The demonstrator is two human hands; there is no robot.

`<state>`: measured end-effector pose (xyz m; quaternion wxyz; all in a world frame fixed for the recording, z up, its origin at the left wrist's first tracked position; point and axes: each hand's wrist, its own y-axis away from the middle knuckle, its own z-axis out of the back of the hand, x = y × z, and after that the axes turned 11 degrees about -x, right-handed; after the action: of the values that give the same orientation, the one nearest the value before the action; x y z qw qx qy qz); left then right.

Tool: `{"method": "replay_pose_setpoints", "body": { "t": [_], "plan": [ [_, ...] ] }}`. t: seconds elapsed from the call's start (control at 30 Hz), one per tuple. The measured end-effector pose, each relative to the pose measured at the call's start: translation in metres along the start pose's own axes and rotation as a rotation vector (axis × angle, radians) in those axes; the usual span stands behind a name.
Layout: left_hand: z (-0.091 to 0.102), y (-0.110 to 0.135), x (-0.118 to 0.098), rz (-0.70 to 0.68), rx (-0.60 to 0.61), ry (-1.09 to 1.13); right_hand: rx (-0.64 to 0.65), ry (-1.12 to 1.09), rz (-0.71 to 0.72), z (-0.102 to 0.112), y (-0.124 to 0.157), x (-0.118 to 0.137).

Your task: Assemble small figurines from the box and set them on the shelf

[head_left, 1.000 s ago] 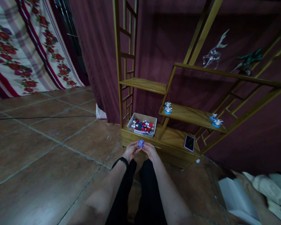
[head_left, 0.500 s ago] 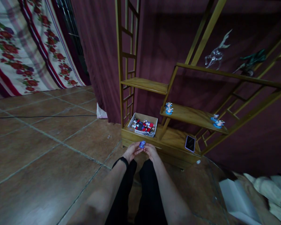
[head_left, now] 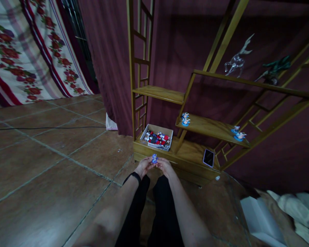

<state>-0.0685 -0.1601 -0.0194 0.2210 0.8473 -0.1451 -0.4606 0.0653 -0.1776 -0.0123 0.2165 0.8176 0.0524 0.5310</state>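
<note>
Between my two hands is a small purple-blue figurine (head_left: 154, 158), upright, its details too small to make out. The fingers of my left hand (head_left: 144, 166) grip it from the left. On its other side, my right hand (head_left: 164, 165) pinches it with the fingertips. Just beyond my hands, a cardboard box (head_left: 158, 129) of red, black and white figurines stands on the low wooden base of the shelf unit (head_left: 187, 150). Blue-based figurines (head_left: 185, 121) stand at the left end of the middle shelf, with more figurines (head_left: 239, 136) at its right end.
A tablet or phone with a purple edge (head_left: 208, 158) lies on the base at right. A clear deer figure (head_left: 235, 63) and a dark green figure (head_left: 276, 68) occupy the upper shelf. A white box (head_left: 261, 219) and pale cloth are at lower right. A black cable (head_left: 48, 128) crosses the tiled floor.
The figurine has been turned in my fingers, from tilted to upright, and sits slightly further left. Both hands keep nearly the same place.
</note>
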Motion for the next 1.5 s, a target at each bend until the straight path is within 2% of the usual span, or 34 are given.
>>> {"method": "replay_pose_setpoints", "body": {
  "t": [0.23, 0.33, 0.53, 0.63, 1.0, 1.17, 1.37, 1.5],
  "plan": [
    [-0.0027, 0.001, -0.0006, -0.024, -0.034, 0.037, 0.074, -0.009, -0.013, -0.0016, 0.0011, -0.0002],
    [-0.0027, 0.001, 0.0003, -0.032, -0.038, 0.06, 0.045, -0.024, 0.013, -0.0029, 0.0015, -0.0007],
    [-0.0018, 0.0024, 0.0005, -0.013, 0.081, 0.043, 0.006, -0.035, 0.048, -0.0016, 0.0021, -0.0005],
    [-0.002, 0.0039, 0.0006, -0.025, 0.103, 0.043, 0.009, -0.024, 0.046, -0.0002, 0.0012, -0.0005],
    [-0.0023, 0.0049, 0.0021, -0.058, 0.066, 0.053, -0.004, -0.04, 0.061, 0.001, -0.0002, -0.0032],
    [-0.0007, 0.0045, 0.0034, -0.078, 0.08, 0.054, 0.019, -0.07, 0.121, 0.0011, -0.0009, -0.0073],
    [-0.0012, 0.007, 0.003, -0.104, 0.146, 0.024, 0.02, -0.043, 0.081, 0.0002, -0.0014, -0.0043],
    [-0.0001, 0.0075, 0.0045, -0.146, 0.117, 0.029, 0.023, -0.044, 0.067, 0.0007, -0.0004, -0.0036]
  ]
}}
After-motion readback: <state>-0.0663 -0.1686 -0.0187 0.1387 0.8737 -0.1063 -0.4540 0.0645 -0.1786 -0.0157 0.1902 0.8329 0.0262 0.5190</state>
